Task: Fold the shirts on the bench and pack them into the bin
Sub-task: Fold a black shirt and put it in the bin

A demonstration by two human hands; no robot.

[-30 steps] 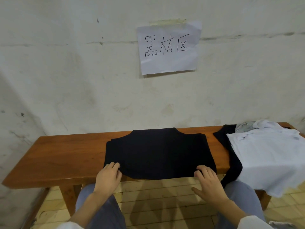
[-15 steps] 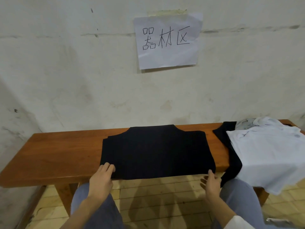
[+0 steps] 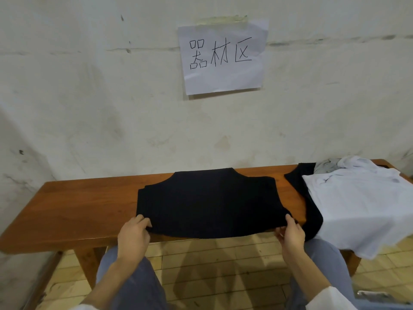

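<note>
- My left hand (image 3: 134,237) pinches the near left corner of a dark shirt (image 3: 207,202), thumb and fingers closed narrowly on the hem.
- My right hand (image 3: 291,234) pinches the near right corner the same way, with the thumb on top and the other fingers tucked beneath the cloth.
- The dark shirt lies flat just beyond my fingertips on a wooden bench (image 3: 78,209). It is already folded to a wide, short shape, and its near edge hangs a little over the bench lip between my hands.
- The step in hand, as I judge it, is carrying this near edge away from me to meet the far edge.
- To do it well, I should lift both corners together and level, with the hem taut between my hands so the middle does not sag.
- I should set the corners squarely on the far corners, then smooth outward from the middle.
- Soft cloth slips, and a light pinch may drop a layer, so I want every layer between my fingers.
- Just right of my right hand, another dark garment (image 3: 310,209) lies under a white shirt (image 3: 362,211) that droops off the bench. I should avoid snagging either.
- I cannot see the bin anywhere near my hands.
</note>
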